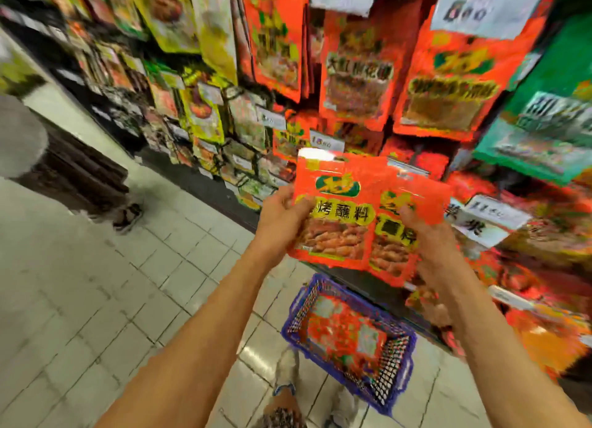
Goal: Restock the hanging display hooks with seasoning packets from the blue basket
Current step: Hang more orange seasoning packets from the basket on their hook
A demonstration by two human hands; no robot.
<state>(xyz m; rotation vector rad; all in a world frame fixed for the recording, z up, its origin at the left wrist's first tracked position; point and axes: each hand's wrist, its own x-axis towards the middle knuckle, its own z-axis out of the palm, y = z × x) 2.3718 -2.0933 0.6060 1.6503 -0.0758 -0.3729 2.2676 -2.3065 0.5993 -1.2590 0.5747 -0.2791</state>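
Above the blue basket on the floor, the left hand and right hand each pinch a red seasoning packet upright and fanned, apparently to separate them before hooking onto the display.
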